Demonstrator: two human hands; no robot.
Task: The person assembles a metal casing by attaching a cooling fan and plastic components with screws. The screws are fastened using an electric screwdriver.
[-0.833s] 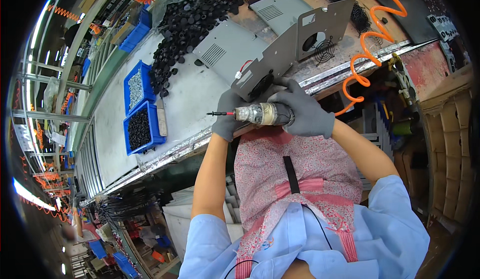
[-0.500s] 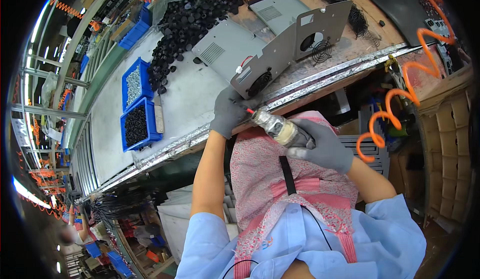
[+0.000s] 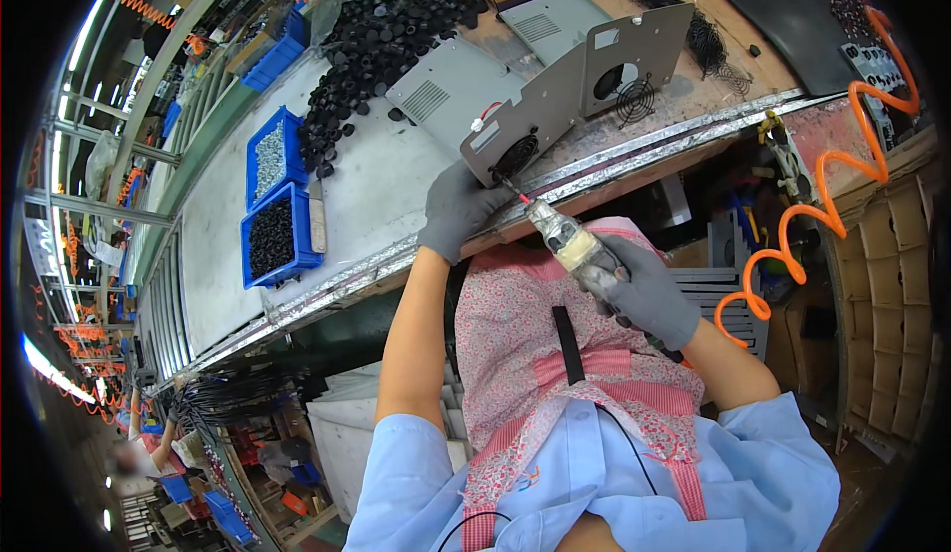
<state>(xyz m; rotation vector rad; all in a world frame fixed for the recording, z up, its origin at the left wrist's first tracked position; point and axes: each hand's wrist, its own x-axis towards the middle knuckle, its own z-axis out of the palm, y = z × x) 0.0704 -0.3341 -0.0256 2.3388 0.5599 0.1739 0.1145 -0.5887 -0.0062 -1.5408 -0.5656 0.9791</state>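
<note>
In grey gloves, my two hands work at the front edge of the bench. My left hand [image 3: 461, 213] is closed at the lower corner of a bent grey metal casing [image 3: 540, 106], beside the black fan [image 3: 515, 156] set in its upright face. My right hand [image 3: 649, 292] is wrapped around a power screwdriver [image 3: 567, 237] with a worn, taped body. Its thin bit, with a red sleeve, points up and left toward the fan's lower corner. Whether the bit touches a screw I cannot tell. A second grey casing [image 3: 634, 56] stands behind, a round wire fan guard [image 3: 635, 102] leaning on it.
Two blue bins, one of silvery screws [image 3: 269, 161] and one of black screws [image 3: 270, 240], stand left of a heap of black caps [image 3: 371, 61]. Orange coiled hose [image 3: 792, 255] hangs at right. More wire guards [image 3: 705, 42] lie at the back. Another person is far left.
The screwdriver's bit has swung up from beside my left hand toward the fan. My right hand has shifted slightly right, its fingers now further around the handle. My left hand stays by the casing.
</note>
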